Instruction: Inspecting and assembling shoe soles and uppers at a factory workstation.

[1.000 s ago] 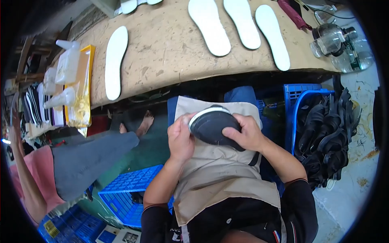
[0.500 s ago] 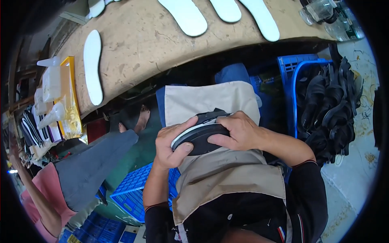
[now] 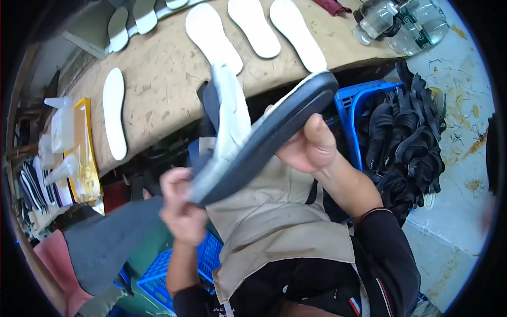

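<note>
With left hand and right hand clamped near opposite ends, holding before tan table, over beige apron and left of blue crate, a black sole slanting from near left to far right.

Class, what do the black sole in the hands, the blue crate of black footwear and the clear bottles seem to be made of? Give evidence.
Black sole: probably rubber or foam, satin finish; smooth, solid dark sidewall.
Blue crate: likely moulded plastic, slightly glossy; even colour and rounded rim.
Clear bottles: glossy, probably plastic, though glass isn't ruled out; transparent, bright highlights.
</note>
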Motion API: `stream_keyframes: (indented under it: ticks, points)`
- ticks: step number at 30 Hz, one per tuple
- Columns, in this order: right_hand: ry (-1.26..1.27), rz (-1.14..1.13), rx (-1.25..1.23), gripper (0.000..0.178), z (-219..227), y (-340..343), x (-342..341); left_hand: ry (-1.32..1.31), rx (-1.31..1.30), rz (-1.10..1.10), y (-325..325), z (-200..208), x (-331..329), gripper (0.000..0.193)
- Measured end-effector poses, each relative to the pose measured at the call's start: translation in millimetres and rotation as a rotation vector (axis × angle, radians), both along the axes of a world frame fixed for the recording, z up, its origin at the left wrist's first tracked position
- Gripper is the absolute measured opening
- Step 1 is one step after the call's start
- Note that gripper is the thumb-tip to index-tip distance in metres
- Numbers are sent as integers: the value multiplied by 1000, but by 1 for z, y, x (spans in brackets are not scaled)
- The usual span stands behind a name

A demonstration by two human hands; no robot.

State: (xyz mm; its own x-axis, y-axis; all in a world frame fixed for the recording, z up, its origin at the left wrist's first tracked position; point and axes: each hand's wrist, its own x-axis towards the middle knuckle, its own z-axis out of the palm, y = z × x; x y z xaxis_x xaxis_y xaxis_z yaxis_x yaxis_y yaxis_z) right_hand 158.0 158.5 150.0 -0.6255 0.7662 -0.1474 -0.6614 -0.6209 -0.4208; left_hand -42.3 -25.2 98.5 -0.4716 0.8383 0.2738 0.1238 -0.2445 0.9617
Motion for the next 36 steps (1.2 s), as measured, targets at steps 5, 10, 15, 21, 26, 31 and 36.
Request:
stream_keyframes:
  ticks: [5,10,15,21,26,31,36]
  points:
    - [-214,480,401,25,-66,10,3,-882,-133,-172,3,-53,18,52]
    - [-608,820,537,37,-95,-3,10,-1130,-153,-289,10,-81,12,43]
    - [-662,653,909,50,-105,-24,16,-1124,-176,-214,21,-66,18,30]
    - [-732,416,964,55,-105,-39,21,-959,-370,-213,19,-57,14,29]
    - [-682,340,1053,59,-112,-39,27,-879,-403,-363,15,-59,14,29]
    - [-693,355,1044,59,-108,-37,30,-1010,-261,-270,24,-50,28,28]
    - [-742,353,1048,58,-108,-36,30,-1134,-265,-98,30,-41,34,28]
